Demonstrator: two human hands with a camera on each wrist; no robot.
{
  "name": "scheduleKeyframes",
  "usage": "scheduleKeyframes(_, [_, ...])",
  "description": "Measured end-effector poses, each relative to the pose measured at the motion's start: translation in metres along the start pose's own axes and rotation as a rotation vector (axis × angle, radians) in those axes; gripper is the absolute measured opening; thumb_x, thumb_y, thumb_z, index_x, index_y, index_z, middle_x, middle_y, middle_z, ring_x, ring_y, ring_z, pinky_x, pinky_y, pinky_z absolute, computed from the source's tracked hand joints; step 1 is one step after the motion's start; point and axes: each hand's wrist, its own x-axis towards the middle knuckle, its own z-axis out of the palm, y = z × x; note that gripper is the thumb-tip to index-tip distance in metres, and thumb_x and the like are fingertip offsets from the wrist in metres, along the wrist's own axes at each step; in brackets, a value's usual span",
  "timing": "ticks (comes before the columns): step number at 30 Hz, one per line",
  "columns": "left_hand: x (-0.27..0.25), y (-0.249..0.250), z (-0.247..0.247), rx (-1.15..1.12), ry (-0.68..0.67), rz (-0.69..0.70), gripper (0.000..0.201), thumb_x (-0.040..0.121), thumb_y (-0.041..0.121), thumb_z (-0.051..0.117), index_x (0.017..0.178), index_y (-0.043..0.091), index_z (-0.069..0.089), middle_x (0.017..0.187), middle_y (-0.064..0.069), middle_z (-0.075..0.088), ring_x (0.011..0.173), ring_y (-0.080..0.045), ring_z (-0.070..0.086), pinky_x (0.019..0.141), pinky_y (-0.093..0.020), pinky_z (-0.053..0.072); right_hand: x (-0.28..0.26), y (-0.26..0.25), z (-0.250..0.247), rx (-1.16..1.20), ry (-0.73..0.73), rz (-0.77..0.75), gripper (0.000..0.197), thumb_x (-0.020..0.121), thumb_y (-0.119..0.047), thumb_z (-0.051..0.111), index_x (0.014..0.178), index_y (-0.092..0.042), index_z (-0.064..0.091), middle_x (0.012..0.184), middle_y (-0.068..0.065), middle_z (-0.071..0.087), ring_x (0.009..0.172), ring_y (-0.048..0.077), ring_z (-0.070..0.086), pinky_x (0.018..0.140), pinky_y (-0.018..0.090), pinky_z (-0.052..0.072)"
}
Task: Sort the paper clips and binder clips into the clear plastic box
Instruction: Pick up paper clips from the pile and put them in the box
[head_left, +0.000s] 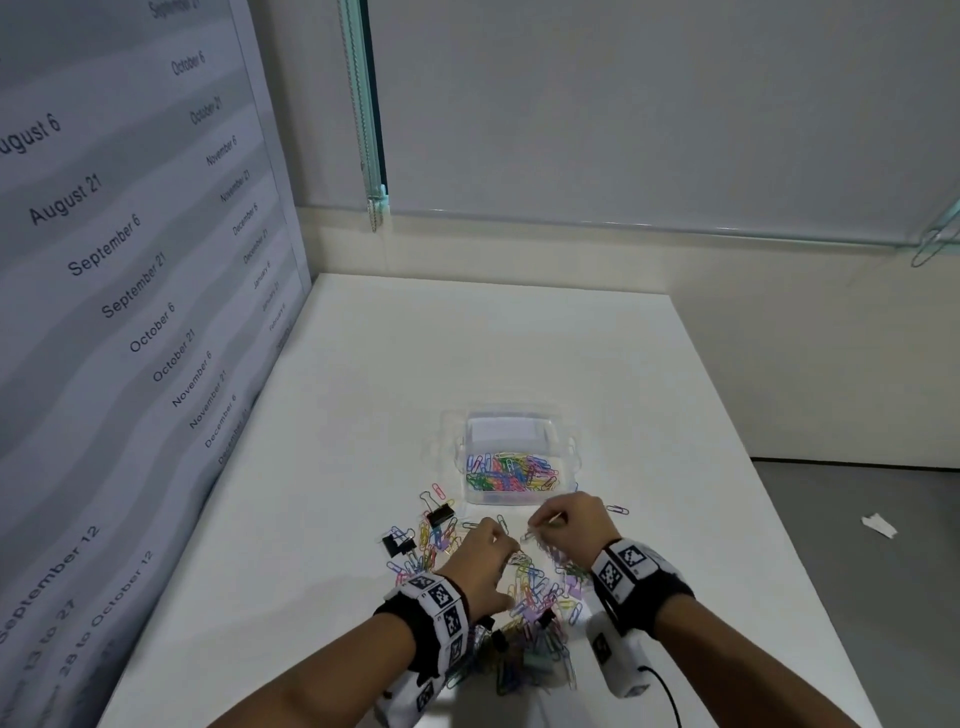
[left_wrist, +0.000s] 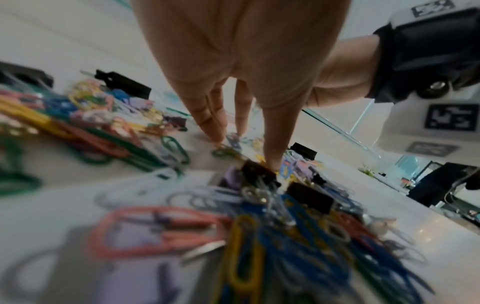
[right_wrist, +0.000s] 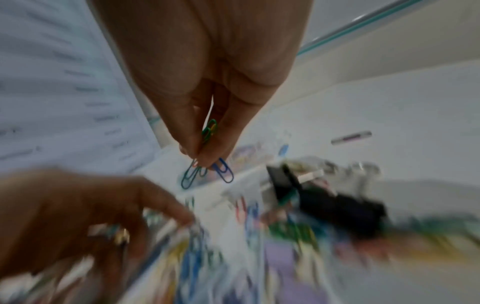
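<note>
- White bench (head_left: 363, 364) fills the scene, pushed against a wall panel (head_left: 104, 260) printed with dates on the left, which leaves the open working area to the right and front.
- Black binder clips (head_left: 440, 515) lie at the left edge of the loose pile (head_left: 530, 587), apart from most of the coloured paper clips (probably left for a later pass, though that is only a guess).
- The left hand (head_left: 485, 558) rests low on the pile with its fingers (left_wrist: 215, 131) stretched down, tips touching clips on the bench; the left wrist view shows them extended, not closed round anything, as if raking or steadying the heap.
- The right hand (head_left: 574, 519) hovers just beside it, its grip a tight pinch of thumb and fingertips on a small bunch of paper clips (right_wrist: 205, 164), green and blue ones dangling below (lifted clear so they can be carried over).
- The clear plastic box (head_left: 571, 452) stands open just beyond both hands, near enough for a short carry; it holds a layer of coloured paper clips only, and I cannot make out any binder clips inside.
</note>
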Motion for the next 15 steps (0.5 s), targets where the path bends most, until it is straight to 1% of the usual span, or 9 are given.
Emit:
scheduleKeyframes(2, [0.001, 0.002, 0.004, -0.054, 0.011, -0.001, 0.062, 0.080, 0.017, 0.068, 0.136, 0.013, 0.041, 0.135, -0.008, 0.031, 0.113, -0.026, 0.048, 0.096, -0.026, 0.043, 0.005, -0.006, -0.013, 0.041, 0.055, 0.015, 0.012, 0.079, -0.006, 0.064, 0.083, -0.010, 0.075, 0.086, 0.006, 0.073, 0.071, 0.010, 0.061, 0.068, 0.012, 0.045])
scheduleKeyframes(4, [0.000, 0.003, 0.007, -0.110, 0.042, 0.002, 0.053, 0.084, 0.004, 0.057, 0.135, 0.013, 0.043, 0.135, -0.008, 0.033, 0.108, -0.027, 0.052, 0.089, -0.021, 0.040, 0.013, -0.011, -0.023, 0.087, 0.130, 0.016, 0.014, 0.078, -0.004, 0.063, 0.082, -0.010, 0.074, 0.083, 0.007, 0.072, 0.070, 0.012, 0.061, 0.068, 0.014, 0.046])
scheduleKeyframes(5, [-0.001, 0.004, 0.007, -0.137, 0.054, 0.006, 0.050, 0.085, -0.002, 0.051, 0.133, 0.012, 0.045, 0.134, -0.009, 0.035, 0.108, -0.027, 0.053, 0.087, -0.020, 0.040, 0.017, -0.013, -0.027, 0.105, 0.170, 0.011, 0.014, 0.079, -0.003, 0.062, 0.081, -0.010, 0.074, 0.082, 0.007, 0.072, 0.068, 0.011, 0.061, 0.066, 0.011, 0.046])
scheduleKeyframes(7, [-0.002, 0.005, 0.006, -0.169, 0.085, 0.023, 0.046, 0.085, -0.007, 0.045, 0.128, 0.010, 0.050, 0.131, -0.012, 0.040, 0.107, -0.029, 0.054, 0.090, -0.022, 0.041, 0.024, -0.017, -0.031, 0.134, 0.235, -0.003, 0.015, 0.080, -0.001, 0.061, 0.080, -0.010, 0.073, 0.084, 0.006, 0.072, 0.067, 0.007, 0.058, 0.058, 0.001, 0.041])
scheduleKeyframes(9, [-0.002, 0.006, 0.003, -0.152, 0.130, 0.029, 0.041, 0.085, -0.005, 0.046, 0.123, 0.009, 0.054, 0.129, -0.014, 0.044, 0.107, -0.030, 0.054, 0.090, -0.026, 0.043, 0.029, -0.018, -0.032, 0.165, 0.268, -0.001, 0.017, 0.081, 0.002, 0.058, 0.083, -0.008, 0.072, 0.088, 0.008, 0.071, 0.072, 0.011, 0.058, 0.053, -0.003, 0.040])
scheduleKeyframes(10, [-0.002, 0.006, 0.001, -0.128, 0.156, 0.037, 0.039, 0.085, -0.003, 0.048, 0.122, 0.009, 0.055, 0.128, -0.014, 0.044, 0.107, -0.029, 0.053, 0.090, -0.028, 0.044, 0.030, -0.018, -0.031, 0.166, 0.269, 0.005, 0.018, 0.081, 0.003, 0.058, 0.087, -0.008, 0.071, 0.092, 0.009, 0.070, 0.076, 0.014, 0.058, 0.055, -0.003, 0.040])
scheduleKeyframes(11, [-0.003, 0.004, -0.001, -0.109, 0.162, 0.052, 0.039, 0.085, -0.002, 0.048, 0.122, 0.009, 0.054, 0.127, -0.013, 0.043, 0.106, -0.029, 0.053, 0.089, -0.028, 0.045, 0.031, -0.017, -0.029, 0.155, 0.258, 0.012, 0.020, 0.082, 0.002, 0.057, 0.091, -0.009, 0.070, 0.098, 0.009, 0.069, 0.082, 0.015, 0.058, 0.062, -0.001, 0.040])
scheduleKeyframes(13, [0.000, 0.000, -0.004, -0.048, 0.150, 0.138, 0.043, 0.084, 0.000, 0.045, 0.126, 0.010, 0.048, 0.124, -0.010, 0.039, 0.104, -0.028, 0.053, 0.088, -0.031, 0.048, 0.030, -0.014, -0.023, 0.123, 0.226, 0.014, 0.026, 0.082, 0.002, 0.054, 0.099, -0.012, 0.068, 0.109, 0.008, 0.064, 0.097, 0.019, 0.058, 0.081, 0.015, 0.043])
scheduleKeyframes(15, [0.004, -0.005, -0.007, 0.005, 0.130, 0.168, 0.044, 0.087, 0.000, 0.044, 0.129, 0.011, 0.045, 0.130, -0.009, 0.037, 0.109, -0.028, 0.052, 0.092, -0.032, 0.047, 0.023, -0.011, -0.017, 0.092, 0.246, -0.030, 0.030, 0.082, 0.006, 0.049, 0.096, -0.012, 0.068, 0.108, 0.009, 0.063, 0.102, 0.022, 0.057, 0.087, 0.027, 0.045])
